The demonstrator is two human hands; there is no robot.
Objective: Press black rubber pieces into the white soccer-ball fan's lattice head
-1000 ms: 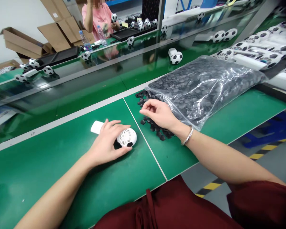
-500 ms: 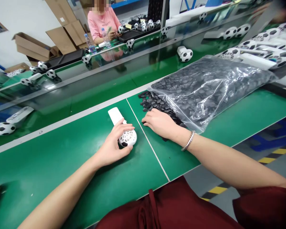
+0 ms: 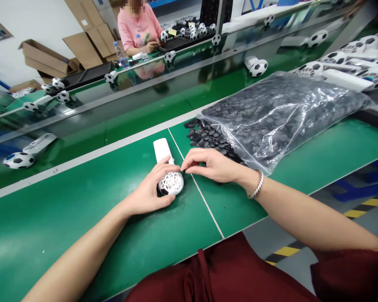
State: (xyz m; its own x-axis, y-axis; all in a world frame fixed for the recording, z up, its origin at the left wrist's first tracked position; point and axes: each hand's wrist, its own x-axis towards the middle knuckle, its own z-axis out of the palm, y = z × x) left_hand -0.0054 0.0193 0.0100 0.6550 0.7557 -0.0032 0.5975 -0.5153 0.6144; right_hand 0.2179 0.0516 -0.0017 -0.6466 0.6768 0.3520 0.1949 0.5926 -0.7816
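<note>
1. The left hand (image 3: 149,188), in the middle of the frame, lies on the green table (image 3: 66,218) with its fingers curled around the white fan (image 3: 169,176); the thumb is at the near side of the round head and the fingertips on the far side.
2. The fan lies flat, with its round grille head toward the person and its white handle pointing to the upper part of the frame.
3. The right hand (image 3: 216,165), just right of the fan, has its fingertips pinched together close to the head of the fan. It is not possible to tell whether it holds a small piece.
4. Loose black pieces (image 3: 208,136) lie just behind the right hand, spilling out of a clear plastic bag (image 3: 280,109) in the right part of the frame.
5. In the upper part of the frame, another person in a pink shirt (image 3: 138,27) sits at the far table, and football-patterned fans (image 3: 256,67) lie on the belt.
</note>
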